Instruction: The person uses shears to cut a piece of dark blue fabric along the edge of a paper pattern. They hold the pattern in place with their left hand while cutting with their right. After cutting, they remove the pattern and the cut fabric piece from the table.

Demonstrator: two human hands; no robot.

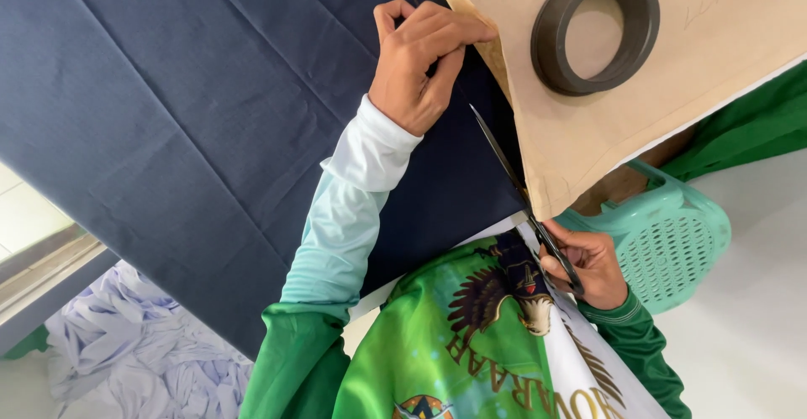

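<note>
Two hands share the cut: the left hand pinches the paper pattern edge against navy fabric, steadying it while the right hand grips scissors.

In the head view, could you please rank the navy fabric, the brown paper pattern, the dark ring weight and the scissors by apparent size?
1. Navy fabric, fills most of the frame.
2. Brown paper pattern.
3. Dark ring weight and scissors: unsure; the ring is broader, the scissors longer and thinner, and partly hidden in the right hand.
</note>
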